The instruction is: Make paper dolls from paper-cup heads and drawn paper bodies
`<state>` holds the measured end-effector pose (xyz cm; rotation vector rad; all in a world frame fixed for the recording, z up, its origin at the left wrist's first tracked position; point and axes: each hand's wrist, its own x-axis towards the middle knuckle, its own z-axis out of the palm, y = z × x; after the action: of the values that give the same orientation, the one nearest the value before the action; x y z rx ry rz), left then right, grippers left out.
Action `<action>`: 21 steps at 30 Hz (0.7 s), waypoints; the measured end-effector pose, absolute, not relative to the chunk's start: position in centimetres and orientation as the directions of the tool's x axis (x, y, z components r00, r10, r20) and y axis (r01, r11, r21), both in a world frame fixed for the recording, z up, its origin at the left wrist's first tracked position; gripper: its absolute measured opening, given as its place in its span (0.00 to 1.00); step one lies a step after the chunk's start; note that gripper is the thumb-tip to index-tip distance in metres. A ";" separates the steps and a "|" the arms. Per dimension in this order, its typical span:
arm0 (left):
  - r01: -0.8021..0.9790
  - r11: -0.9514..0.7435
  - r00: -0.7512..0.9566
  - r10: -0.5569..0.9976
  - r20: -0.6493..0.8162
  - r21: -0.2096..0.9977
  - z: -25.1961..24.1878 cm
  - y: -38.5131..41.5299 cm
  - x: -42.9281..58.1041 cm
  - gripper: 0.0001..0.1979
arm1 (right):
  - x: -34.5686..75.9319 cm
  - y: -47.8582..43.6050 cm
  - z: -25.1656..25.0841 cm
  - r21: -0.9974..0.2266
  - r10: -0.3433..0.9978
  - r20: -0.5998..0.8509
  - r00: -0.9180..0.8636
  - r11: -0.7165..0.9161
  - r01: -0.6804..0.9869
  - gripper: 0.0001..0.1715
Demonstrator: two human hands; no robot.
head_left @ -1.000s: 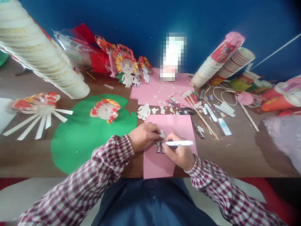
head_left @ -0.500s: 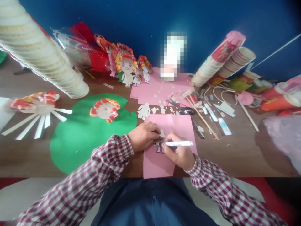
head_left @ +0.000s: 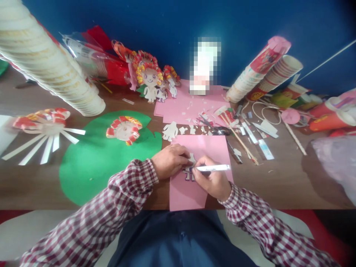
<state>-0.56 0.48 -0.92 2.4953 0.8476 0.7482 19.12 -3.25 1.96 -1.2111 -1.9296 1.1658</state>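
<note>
A small white paper doll cutout (head_left: 191, 158) with dark outlines lies on a pink sheet of paper (head_left: 182, 198), partly covered by my fingers. My left hand (head_left: 172, 160) presses down on the cutout's left side, fingers close together and pointing right. Pinched in my right hand (head_left: 213, 180) is a white marker (head_left: 215, 168), its tip end at the cutout's middle and its back end pointing right. The exact tip contact is hidden by my fingers. Just beyond the sheet sits another white doll cutout (head_left: 170, 131).
To the left, a green paper leaf (head_left: 83, 168) carries a curled red-yellow paper cup flower (head_left: 124, 130). Stacked paper cups (head_left: 55, 59) lean at left, more cups (head_left: 258, 70) at right. Scissors (head_left: 219, 130), scraps and sticks lie beyond the sheet. Finished paper dolls (head_left: 150, 81) stand at the back.
The marker's back end has shifted slightly right and up, and its angle tilts a little more. My left hand stays in place on the cutout.
</note>
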 end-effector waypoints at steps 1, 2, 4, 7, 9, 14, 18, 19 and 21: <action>0.432 -0.738 0.672 0.646 0.361 0.518 -0.9 0.5 -0.6 0.12 | 19.1 -3.2 2.0 -0.889 0.903 0.016 -0.429 0.209 0.407 0.04; 0.430 -0.741 0.671 0.645 0.366 0.517 -1.0 0.5 -0.6 0.11 | 19.1 -3.2 2.0 -0.887 0.900 0.012 -0.435 0.210 0.410 0.04; 0.428 -0.742 0.670 0.644 0.370 0.516 -1.0 0.5 -0.6 0.11 | 19.0 -3.2 2.0 -0.881 0.898 0.009 -0.441 0.216 0.420 0.04; 0.433 -0.738 0.670 0.647 0.363 0.517 -1.0 0.5 -0.6 0.11 | 19.0 -3.2 2.1 -0.875 0.898 0.017 -0.440 0.226 0.427 0.04; 0.434 -0.737 0.671 0.648 0.360 0.518 -1.0 0.5 -0.6 0.11 | 19.0 -3.2 2.2 -0.877 0.896 0.019 -0.443 0.228 0.423 0.04; 0.431 -0.737 0.674 0.647 0.357 0.521 -1.1 0.4 -0.6 0.11 | 19.0 -3.2 2.1 -0.883 0.891 0.014 -0.454 0.224 0.413 0.04; 0.428 -0.735 0.670 0.648 0.362 0.526 -1.1 0.5 -0.6 0.11 | 19.0 -3.2 2.1 -0.882 0.888 0.013 -0.460 0.226 0.413 0.03; 0.426 -0.736 0.670 0.648 0.364 0.526 -1.1 0.5 -0.6 0.11 | 19.0 -3.2 2.2 -0.880 0.888 0.014 -0.461 0.229 0.415 0.03; 0.423 -0.738 0.669 0.646 0.367 0.526 -1.1 0.5 -0.6 0.11 | 18.9 -3.2 2.2 -0.878 0.887 0.015 -0.462 0.233 0.419 0.03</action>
<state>-0.58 0.46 -1.08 2.4862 0.8374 0.7657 18.94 -3.22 2.20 -1.1929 -1.9868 1.1666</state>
